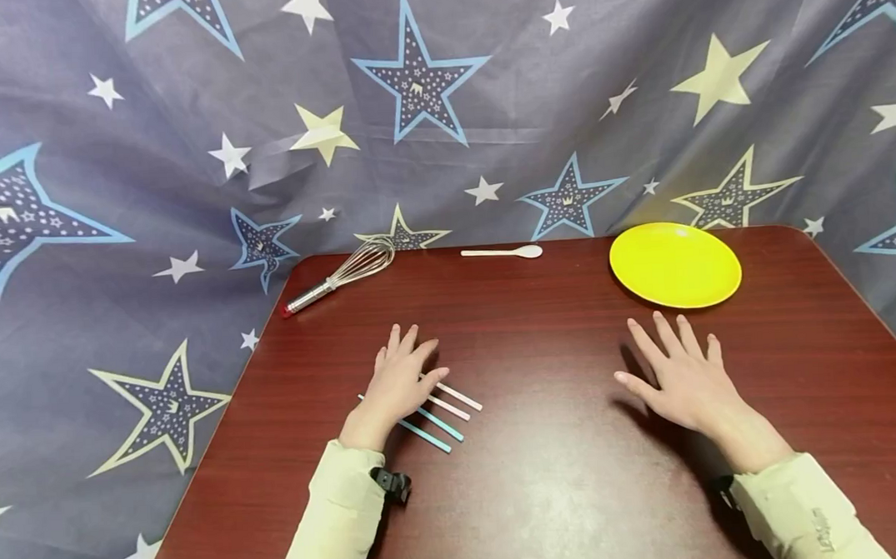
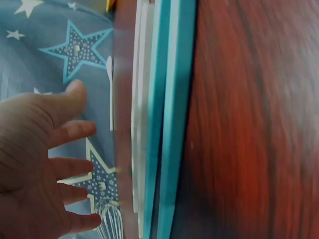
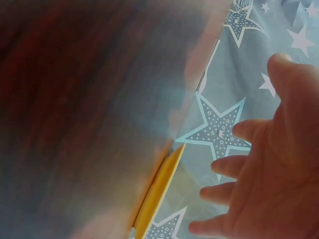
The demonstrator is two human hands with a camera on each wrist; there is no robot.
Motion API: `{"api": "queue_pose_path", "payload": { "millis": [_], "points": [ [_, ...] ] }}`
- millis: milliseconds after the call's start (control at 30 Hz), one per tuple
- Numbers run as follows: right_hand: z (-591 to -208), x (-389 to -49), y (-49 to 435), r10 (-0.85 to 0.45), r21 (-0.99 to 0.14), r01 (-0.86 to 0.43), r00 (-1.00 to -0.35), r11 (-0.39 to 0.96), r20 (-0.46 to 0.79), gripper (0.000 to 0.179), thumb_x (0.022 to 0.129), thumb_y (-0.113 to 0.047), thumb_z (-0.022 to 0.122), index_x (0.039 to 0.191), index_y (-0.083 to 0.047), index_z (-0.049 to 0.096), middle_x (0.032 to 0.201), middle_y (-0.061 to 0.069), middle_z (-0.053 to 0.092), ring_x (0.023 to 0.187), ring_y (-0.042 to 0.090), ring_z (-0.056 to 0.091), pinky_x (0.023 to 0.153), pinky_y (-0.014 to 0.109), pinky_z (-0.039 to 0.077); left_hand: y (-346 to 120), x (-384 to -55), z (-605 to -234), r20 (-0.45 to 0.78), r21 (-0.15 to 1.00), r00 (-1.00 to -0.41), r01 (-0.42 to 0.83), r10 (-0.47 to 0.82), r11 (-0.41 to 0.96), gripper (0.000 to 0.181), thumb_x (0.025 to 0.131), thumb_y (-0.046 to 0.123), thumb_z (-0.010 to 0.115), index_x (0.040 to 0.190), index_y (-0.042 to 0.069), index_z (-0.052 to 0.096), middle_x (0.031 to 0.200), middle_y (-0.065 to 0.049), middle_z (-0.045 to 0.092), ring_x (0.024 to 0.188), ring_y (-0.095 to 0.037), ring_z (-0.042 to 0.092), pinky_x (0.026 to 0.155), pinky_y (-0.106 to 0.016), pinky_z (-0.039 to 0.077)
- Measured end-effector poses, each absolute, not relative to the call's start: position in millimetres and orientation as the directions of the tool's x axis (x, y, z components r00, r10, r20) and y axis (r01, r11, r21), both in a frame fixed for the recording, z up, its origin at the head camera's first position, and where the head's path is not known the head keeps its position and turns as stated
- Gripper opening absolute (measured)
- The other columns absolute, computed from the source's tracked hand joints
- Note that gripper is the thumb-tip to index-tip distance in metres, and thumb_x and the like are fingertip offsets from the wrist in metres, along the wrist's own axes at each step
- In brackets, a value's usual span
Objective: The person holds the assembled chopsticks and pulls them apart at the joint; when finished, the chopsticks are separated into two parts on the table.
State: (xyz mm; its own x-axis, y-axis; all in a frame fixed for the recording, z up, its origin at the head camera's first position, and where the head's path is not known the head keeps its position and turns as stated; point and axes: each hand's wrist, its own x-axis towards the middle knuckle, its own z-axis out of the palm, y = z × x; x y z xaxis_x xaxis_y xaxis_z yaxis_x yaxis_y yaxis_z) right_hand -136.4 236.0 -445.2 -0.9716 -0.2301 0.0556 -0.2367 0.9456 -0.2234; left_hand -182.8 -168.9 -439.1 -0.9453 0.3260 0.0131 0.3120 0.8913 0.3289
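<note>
My left hand [image 1: 400, 382] is over several chopsticks, its fingers spread and relaxed with nothing in them. Two chopsticks are blue [image 1: 441, 424] and two are pale pink-white [image 1: 461, 397]. They lie side by side, slanting on the table, and the hand hides part of them in the head view. Up close, the left wrist view shows square-sided blue chopsticks [image 2: 175, 99] beside the pale ones. Over the table's right side, my right hand [image 1: 689, 390] has its fingers spread, holding nothing. A round yellow plate [image 1: 676, 265] lies just beyond its fingertips.
At the back left of the dark red table [image 1: 542, 359] lies a wire whisk [image 1: 309, 297] with a metal handle and red end. A white spoon [image 1: 528, 251] rests along the back edge. Behind hangs a grey curtain [image 1: 488, 169] with stars.
</note>
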Motion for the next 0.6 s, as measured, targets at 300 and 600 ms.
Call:
{"api": "queue_pose_path", "payload": {
  "millis": [300, 600],
  "points": [
    [-443, -134, 237, -0.255, -0.234, -0.268, -0.963, 0.935, 0.083, 0.08, 0.094, -0.061, 0.048, 0.153, -0.011, 0.028, 0.152, 0.03, 0.025, 0.138, 0.054, 0.018, 0.099, 0.075, 0.012, -183, -185, -438, 0.071, 0.225, -0.92, 0.391, 0.385, 0.893, 0.018, 0.086, 0.007, 0.072, 0.101, 0.016, 0.072, 0.131, -0.019, 0.056, 0.135, -0.046, 0.035, 0.098, -0.062, 0.038],
    [-444, -133, 237, -0.27, -0.236, -0.284, -0.958, 0.929, 0.092, 0.077, 0.094, -0.059, 0.048, 0.151, -0.011, 0.032, 0.15, 0.031, 0.028, 0.136, 0.054, 0.022, 0.099, 0.074, 0.015, -181, -185, -442, 0.076, 0.187, -0.909, 0.417, 0.41, 0.889, 0.017, 0.079, 0.0, 0.075, 0.083, 0.016, 0.068, 0.115, -0.012, 0.061, 0.129, -0.044, 0.044, 0.096, -0.06, 0.04]
  ]
}}
